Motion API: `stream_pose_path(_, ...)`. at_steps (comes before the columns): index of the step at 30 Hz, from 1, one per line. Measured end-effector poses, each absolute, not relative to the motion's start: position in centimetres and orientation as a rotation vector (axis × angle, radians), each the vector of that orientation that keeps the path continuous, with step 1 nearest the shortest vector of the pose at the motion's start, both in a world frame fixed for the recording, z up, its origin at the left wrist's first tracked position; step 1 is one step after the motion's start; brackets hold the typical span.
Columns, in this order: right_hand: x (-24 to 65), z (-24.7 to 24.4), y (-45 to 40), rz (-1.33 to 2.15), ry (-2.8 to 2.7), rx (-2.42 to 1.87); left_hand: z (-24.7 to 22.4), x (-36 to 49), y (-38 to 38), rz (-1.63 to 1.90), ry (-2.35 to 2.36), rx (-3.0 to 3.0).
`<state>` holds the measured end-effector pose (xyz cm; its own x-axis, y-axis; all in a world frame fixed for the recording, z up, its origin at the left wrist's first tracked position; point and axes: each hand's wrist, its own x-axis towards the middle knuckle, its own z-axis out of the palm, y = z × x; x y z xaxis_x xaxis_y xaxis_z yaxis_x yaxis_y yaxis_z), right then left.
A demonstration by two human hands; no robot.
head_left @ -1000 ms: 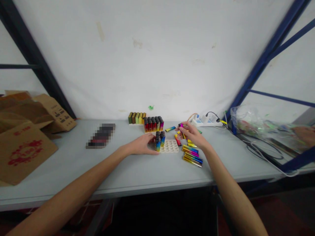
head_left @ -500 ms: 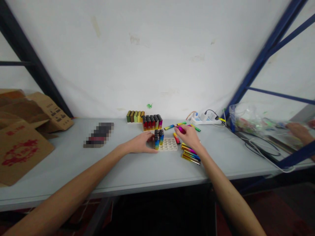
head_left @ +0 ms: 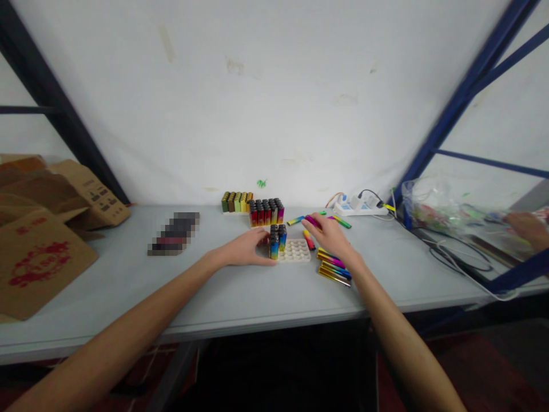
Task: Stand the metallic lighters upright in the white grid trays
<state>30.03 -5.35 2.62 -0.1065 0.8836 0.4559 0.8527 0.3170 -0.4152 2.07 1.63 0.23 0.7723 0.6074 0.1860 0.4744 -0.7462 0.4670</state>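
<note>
A white tray (head_left: 305, 258) with round holes lies on the table. Several blue-and-yellow lighters (head_left: 274, 247) with black tops stand upright at its left end. My left hand (head_left: 245, 248) curls around that end, thumb along the near edge, other fingertips partly hidden behind the lighters. To the right of the tray, my right hand (head_left: 331, 233) pinches a purple lighter (head_left: 311, 221) above the table. A red-and-yellow lighter (head_left: 309, 240) rests by the tray's right end. Several shiny multicoloured lighters (head_left: 334, 268) lie side by side below my right hand.
Behind the tray stand a block of red-to-purple lighters (head_left: 266, 213) and a tray of green-to-yellow ones (head_left: 237, 202). A power strip (head_left: 360, 207) sits by the wall. Cardboard boxes (head_left: 47, 257) and a pixelated dark item (head_left: 175, 233) are left. Another person's hand (head_left: 525, 228) shows far right.
My right hand has shifted slightly left and away from me with the purple lighter. My left hand stays at the tray's left end.
</note>
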Motion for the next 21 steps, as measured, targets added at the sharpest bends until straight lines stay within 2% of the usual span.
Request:
stream_pose_path(8, 28.0, 3.8, -6.9, -0.043, -2.223, -1.400, 0.1, 2.1, 1.6, 0.496, 0.790, 2.554)
stream_pose_path(21, 26.9, 2.8, -6.8, 0.423, -2.187, -1.329, 0.4, 2.2, 1.3, 0.494, 0.741, 2.561)
